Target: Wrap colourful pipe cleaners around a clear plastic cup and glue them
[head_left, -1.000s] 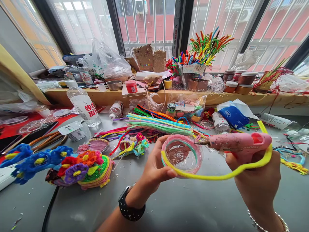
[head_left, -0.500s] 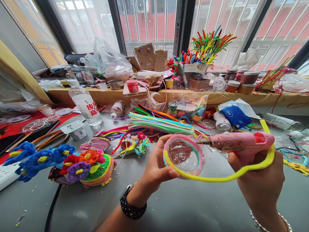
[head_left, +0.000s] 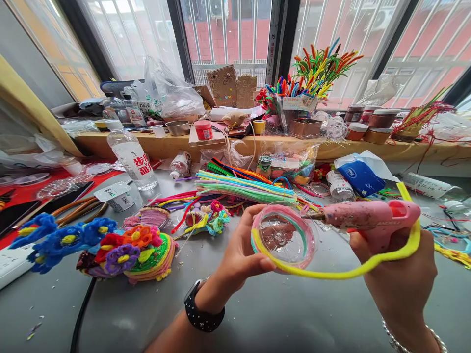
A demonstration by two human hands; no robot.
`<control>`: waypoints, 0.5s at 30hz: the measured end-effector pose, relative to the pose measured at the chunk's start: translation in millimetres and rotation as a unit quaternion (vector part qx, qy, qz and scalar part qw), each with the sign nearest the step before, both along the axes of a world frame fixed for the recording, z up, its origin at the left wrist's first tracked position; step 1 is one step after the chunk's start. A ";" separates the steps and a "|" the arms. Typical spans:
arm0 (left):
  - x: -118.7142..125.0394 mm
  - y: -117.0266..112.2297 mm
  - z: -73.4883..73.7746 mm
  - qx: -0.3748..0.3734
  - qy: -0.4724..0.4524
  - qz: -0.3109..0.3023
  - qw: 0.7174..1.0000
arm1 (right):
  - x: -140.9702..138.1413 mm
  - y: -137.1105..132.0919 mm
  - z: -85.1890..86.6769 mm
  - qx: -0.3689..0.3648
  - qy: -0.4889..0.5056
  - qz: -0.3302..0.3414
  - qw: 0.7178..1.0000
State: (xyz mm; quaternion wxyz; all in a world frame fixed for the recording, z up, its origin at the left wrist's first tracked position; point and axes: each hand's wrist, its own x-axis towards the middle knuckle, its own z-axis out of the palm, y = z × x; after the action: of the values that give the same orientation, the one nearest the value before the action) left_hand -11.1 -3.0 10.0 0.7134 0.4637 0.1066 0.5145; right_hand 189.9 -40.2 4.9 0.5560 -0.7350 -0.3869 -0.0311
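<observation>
Clasping clear, pastel-ringed container [head_left: 281, 238], left grip [head_left: 245, 250] faces glue gun [head_left: 362, 215] clutched by right grip [head_left: 403, 277].

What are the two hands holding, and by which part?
The left hand holds a clear round container by its left side; the right hand holds a pink glue gun by its handle.

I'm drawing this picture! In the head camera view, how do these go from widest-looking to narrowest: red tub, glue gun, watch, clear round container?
1. Glue gun
2. Clear round container
3. Watch
4. Red tub

The tub sits farther back, so its real size is unsure.
</observation>
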 end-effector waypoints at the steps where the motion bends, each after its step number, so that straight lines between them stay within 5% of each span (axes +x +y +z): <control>1: 0.0 -0.4 -0.3 -0.004 0.003 0.003 1.000 | -0.4 -0.5 0.2 0.000 0.002 0.006 1.000; 15: 0.4 -2.2 0.6 -0.009 0.013 0.000 1.000 | 1.7 -1.4 -0.7 0.021 -0.027 0.023 0.999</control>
State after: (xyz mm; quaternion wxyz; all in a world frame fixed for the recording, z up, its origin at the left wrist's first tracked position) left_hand -10.8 -5.2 10.7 0.7160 0.4640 0.1206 0.5075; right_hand 191.5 -41.7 4.2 0.5613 -0.7128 -0.4180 -0.0469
